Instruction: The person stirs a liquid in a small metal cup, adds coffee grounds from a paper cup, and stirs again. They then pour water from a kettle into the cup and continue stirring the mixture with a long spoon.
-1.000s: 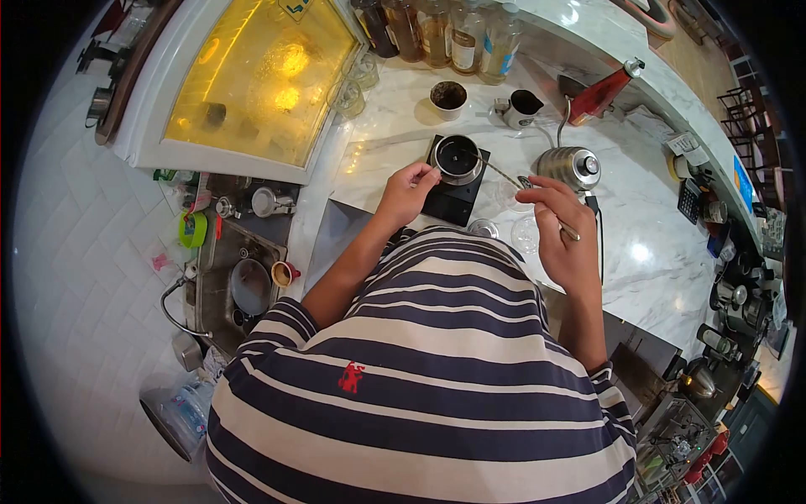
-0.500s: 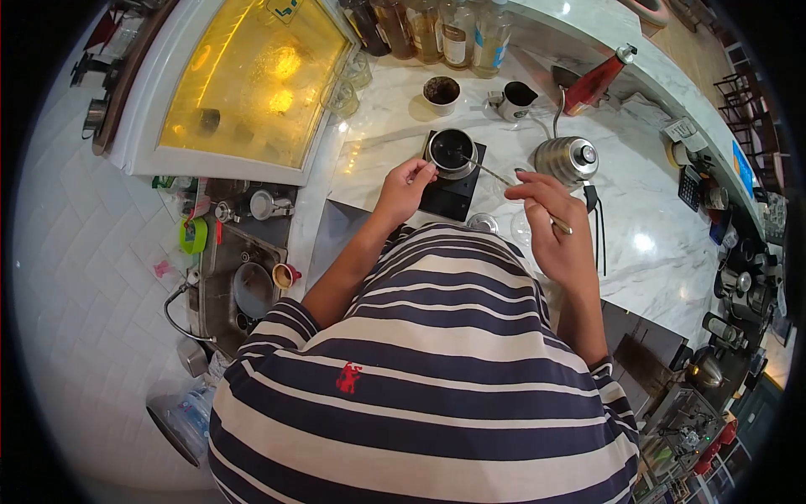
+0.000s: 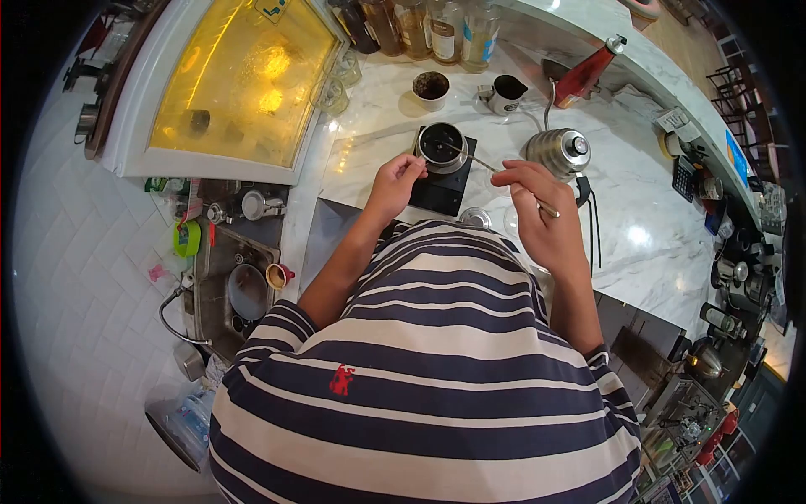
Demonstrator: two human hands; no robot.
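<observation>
Prob. a café bar: marble counter (image 3: 655,244) w/ syrup bottles (image 3: 420,25), gooseneck kettle (image 3: 558,151), scale (image 3: 443,181), sink (image 3: 248,290).

Bottles (image 3: 411,25): tops cut off by the top edge.
Spoon (image 3: 495,170): handle partly hidden in the right hand (image 3: 541,223).

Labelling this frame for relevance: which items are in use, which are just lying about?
In use:
left hand steadying the metal cup
black scale under it
right hand holding the long spoon, tip in the cup

Lying about:
gooseneck kettle
small pitcher
white cup
syrup bottles
</observation>
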